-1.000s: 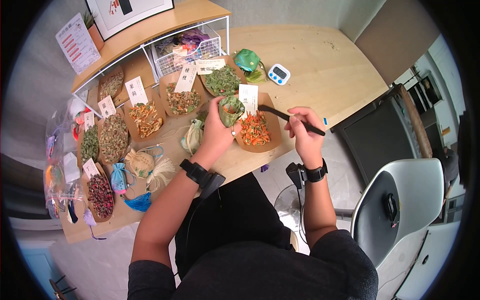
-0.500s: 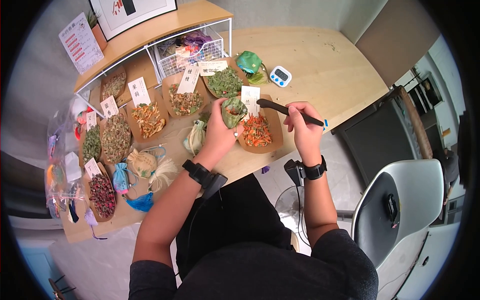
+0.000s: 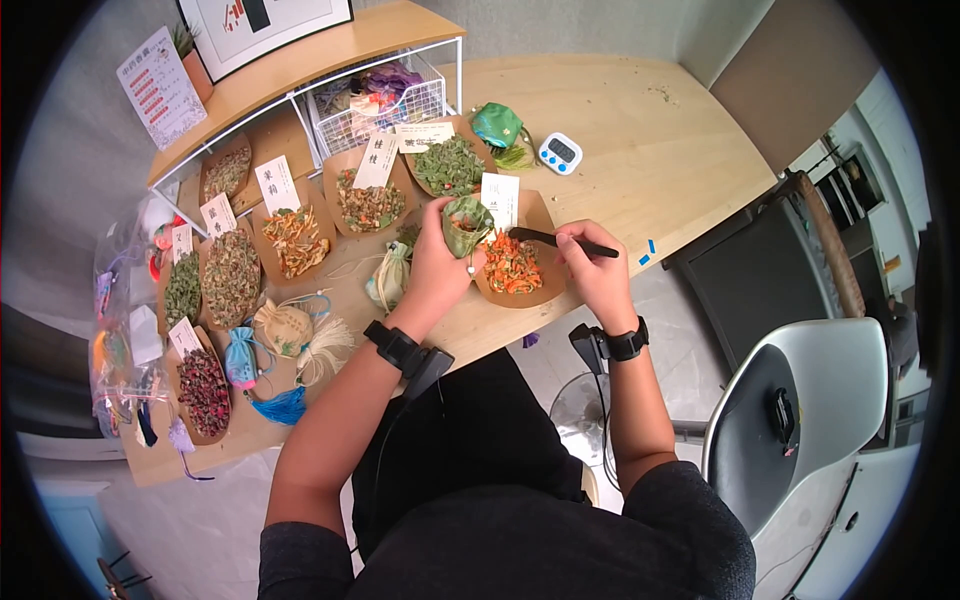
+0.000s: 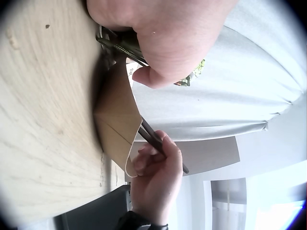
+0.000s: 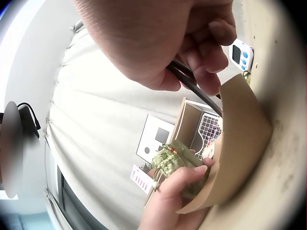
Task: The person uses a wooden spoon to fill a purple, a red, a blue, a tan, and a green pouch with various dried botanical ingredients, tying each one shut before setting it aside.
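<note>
My left hand (image 3: 440, 268) grips a small green drawstring pouch (image 3: 463, 232), its mouth open and facing up, with orange bits visible inside. Long black tweezers (image 3: 585, 246) are pinched between the thumb and fingers of my right hand (image 3: 600, 280). Their tips reach over a brown paper tray (image 3: 538, 212) of shredded orange dried petals (image 3: 513, 268), close above the heap. A white label card (image 3: 500, 197) stands at the tray's back. Seen from the right wrist, the tray's wall (image 5: 247, 129) hides the tweezer tips.
Several trays of dried herbs lie leftward, including dark red buds (image 3: 204, 392) and green leaves (image 3: 450, 165). A cream pouch (image 3: 386, 275) sits by my left wrist. Behind are a green pouch (image 3: 497, 123), a white timer (image 3: 560, 153) and a wire basket (image 3: 420, 105). A chair (image 3: 840, 400) stands at right.
My right hand has moved down and left, lowering the tweezers from over the label card to the orange petals. The left hand and its pouch stay almost in place.
</note>
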The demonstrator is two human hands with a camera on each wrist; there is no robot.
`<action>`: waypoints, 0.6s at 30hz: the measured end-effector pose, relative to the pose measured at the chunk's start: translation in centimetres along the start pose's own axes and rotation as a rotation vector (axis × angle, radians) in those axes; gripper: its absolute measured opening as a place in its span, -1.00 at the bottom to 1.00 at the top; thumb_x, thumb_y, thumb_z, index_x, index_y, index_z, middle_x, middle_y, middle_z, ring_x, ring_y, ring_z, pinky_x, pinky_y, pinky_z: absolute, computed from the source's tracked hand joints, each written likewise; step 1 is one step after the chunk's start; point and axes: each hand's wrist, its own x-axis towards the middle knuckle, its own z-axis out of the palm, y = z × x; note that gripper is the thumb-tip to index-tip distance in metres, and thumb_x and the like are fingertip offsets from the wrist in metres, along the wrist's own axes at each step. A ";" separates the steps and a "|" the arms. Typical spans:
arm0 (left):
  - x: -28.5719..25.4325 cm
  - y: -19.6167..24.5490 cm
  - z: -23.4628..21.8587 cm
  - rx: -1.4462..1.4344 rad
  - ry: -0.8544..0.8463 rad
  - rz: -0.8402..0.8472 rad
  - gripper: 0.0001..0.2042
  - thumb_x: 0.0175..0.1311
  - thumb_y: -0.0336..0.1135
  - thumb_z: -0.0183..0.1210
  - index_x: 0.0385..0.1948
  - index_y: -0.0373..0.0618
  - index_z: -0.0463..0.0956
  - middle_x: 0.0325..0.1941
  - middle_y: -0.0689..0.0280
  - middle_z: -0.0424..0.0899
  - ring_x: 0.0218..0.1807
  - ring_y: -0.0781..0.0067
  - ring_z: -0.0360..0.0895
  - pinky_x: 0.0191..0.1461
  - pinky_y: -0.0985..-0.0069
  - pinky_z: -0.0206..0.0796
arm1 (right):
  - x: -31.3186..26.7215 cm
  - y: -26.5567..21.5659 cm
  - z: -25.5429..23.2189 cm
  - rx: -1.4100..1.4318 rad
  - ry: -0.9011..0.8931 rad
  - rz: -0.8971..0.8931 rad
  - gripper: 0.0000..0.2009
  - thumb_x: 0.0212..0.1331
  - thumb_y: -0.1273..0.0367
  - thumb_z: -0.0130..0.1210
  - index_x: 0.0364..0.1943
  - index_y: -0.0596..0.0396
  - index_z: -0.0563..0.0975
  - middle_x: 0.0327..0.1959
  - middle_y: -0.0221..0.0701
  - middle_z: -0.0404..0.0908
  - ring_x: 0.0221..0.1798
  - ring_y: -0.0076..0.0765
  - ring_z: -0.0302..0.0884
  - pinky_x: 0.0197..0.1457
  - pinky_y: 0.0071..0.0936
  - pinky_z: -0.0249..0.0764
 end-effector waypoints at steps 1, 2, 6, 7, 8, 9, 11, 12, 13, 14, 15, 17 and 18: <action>0.0 0.0 0.0 0.005 0.002 0.001 -0.33 -0.02 -0.49 0.30 0.22 -0.14 0.24 0.14 0.07 0.56 0.19 0.11 0.54 0.27 0.28 0.35 | -0.1 -0.2 0.2 -0.001 0.000 -0.006 -0.85 0.35 0.38 0.18 -0.23 0.21 0.62 -0.44 -0.49 0.64 -0.39 -0.63 0.58 -0.28 -0.62 0.46; 0.0 0.1 0.0 0.011 0.003 0.002 -0.33 -0.02 -0.49 0.30 0.22 -0.14 0.24 0.14 0.07 0.56 0.19 0.11 0.54 0.27 0.28 0.35 | -0.3 -0.4 0.3 -0.002 -0.001 -0.011 -0.85 0.36 0.38 0.18 -0.23 0.21 0.62 -0.44 -0.49 0.64 -0.39 -0.62 0.58 -0.27 -0.62 0.46; -0.1 0.3 0.0 0.017 -0.001 -0.012 -0.34 -0.01 -0.49 0.30 0.22 -0.15 0.24 0.14 0.07 0.56 0.19 0.10 0.53 0.27 0.28 0.35 | -0.5 -0.6 0.8 -0.032 0.014 -0.041 -0.86 0.36 0.39 0.17 -0.23 0.22 0.62 -0.44 -0.49 0.64 -0.38 -0.64 0.56 -0.27 -0.62 0.46; -0.1 0.3 0.0 0.018 0.000 -0.005 -0.34 -0.01 -0.49 0.30 0.22 -0.14 0.24 0.14 0.07 0.56 0.19 0.10 0.53 0.27 0.28 0.35 | -0.5 -0.6 1.0 -0.027 0.013 -0.055 -0.86 0.35 0.40 0.17 -0.23 0.22 0.62 -0.44 -0.49 0.64 -0.38 -0.65 0.56 -0.27 -0.62 0.46; 0.0 0.2 0.0 0.019 0.002 0.002 -0.34 -0.01 -0.49 0.30 0.22 -0.14 0.24 0.14 0.07 0.56 0.19 0.10 0.53 0.27 0.28 0.35 | -0.5 -0.6 1.2 -0.023 0.012 -0.069 -0.87 0.35 0.41 0.17 -0.23 0.22 0.63 -0.45 -0.49 0.64 -0.39 -0.65 0.55 -0.27 -0.62 0.47; 0.0 0.2 0.0 0.020 0.003 0.009 -0.34 -0.01 -0.50 0.30 0.21 -0.14 0.24 0.13 0.07 0.56 0.19 0.11 0.54 0.27 0.28 0.35 | -0.6 -0.6 1.4 -0.017 0.008 -0.072 -0.87 0.35 0.41 0.18 -0.23 0.23 0.62 -0.45 -0.49 0.64 -0.39 -0.66 0.54 -0.28 -0.62 0.47; -0.1 0.3 0.0 0.017 0.003 0.003 -0.34 -0.02 -0.50 0.31 0.21 -0.14 0.25 0.13 0.07 0.56 0.18 0.11 0.54 0.26 0.28 0.36 | -0.6 -0.7 2.0 -0.006 0.000 -0.079 -0.87 0.34 0.42 0.18 -0.24 0.24 0.62 -0.46 -0.49 0.63 -0.39 -0.67 0.53 -0.30 -0.61 0.46; -0.1 0.3 0.0 0.016 0.003 0.000 -0.34 -0.02 -0.51 0.31 0.21 -0.14 0.25 0.13 0.07 0.56 0.18 0.11 0.54 0.26 0.27 0.36 | -0.6 -0.9 2.2 -0.019 -0.007 -0.089 -0.88 0.33 0.42 0.18 -0.24 0.23 0.62 -0.47 -0.47 0.63 -0.40 -0.67 0.53 -0.31 -0.61 0.46; -0.1 0.3 0.0 0.015 0.005 0.003 -0.34 -0.02 -0.51 0.31 0.21 -0.14 0.25 0.13 0.07 0.56 0.18 0.11 0.54 0.26 0.27 0.36 | -0.7 -1.2 2.4 -0.032 -0.014 -0.098 -0.88 0.32 0.42 0.19 -0.24 0.23 0.63 -0.48 -0.46 0.64 -0.41 -0.66 0.53 -0.32 -0.60 0.46; -0.1 0.3 0.0 0.013 0.007 0.005 -0.34 -0.03 -0.51 0.31 0.21 -0.14 0.25 0.13 0.07 0.56 0.18 0.11 0.54 0.26 0.27 0.36 | -0.8 -1.4 2.6 -0.045 -0.021 -0.108 -0.88 0.32 0.42 0.20 -0.24 0.23 0.63 -0.48 -0.44 0.64 -0.42 -0.65 0.54 -0.33 -0.60 0.46; -0.1 0.3 0.0 0.012 0.009 0.007 -0.34 -0.03 -0.51 0.32 0.21 -0.14 0.25 0.13 0.07 0.56 0.18 0.11 0.54 0.26 0.27 0.36 | -0.9 -1.5 2.8 -0.077 -0.020 -0.124 -0.88 0.30 0.41 0.21 -0.24 0.21 0.63 -0.48 -0.41 0.65 -0.43 -0.63 0.55 -0.35 -0.59 0.46; -0.1 0.3 0.0 0.016 0.008 0.003 -0.33 -0.03 -0.51 0.32 0.21 -0.14 0.25 0.13 0.07 0.56 0.18 0.10 0.54 0.26 0.27 0.36 | -1.1 -1.7 3.3 -0.141 -0.016 -0.155 -0.88 0.28 0.41 0.22 -0.23 0.19 0.63 -0.48 -0.35 0.67 -0.45 -0.57 0.58 -0.37 -0.56 0.47; -0.1 0.3 0.0 0.018 0.008 0.001 -0.33 -0.03 -0.51 0.32 0.21 -0.14 0.25 0.13 0.07 0.56 0.18 0.10 0.54 0.26 0.27 0.36 | -1.2 -2.1 3.5 -0.185 -0.011 -0.182 -0.89 0.26 0.41 0.23 -0.24 0.17 0.63 -0.48 -0.31 0.67 -0.47 -0.50 0.60 -0.38 -0.52 0.48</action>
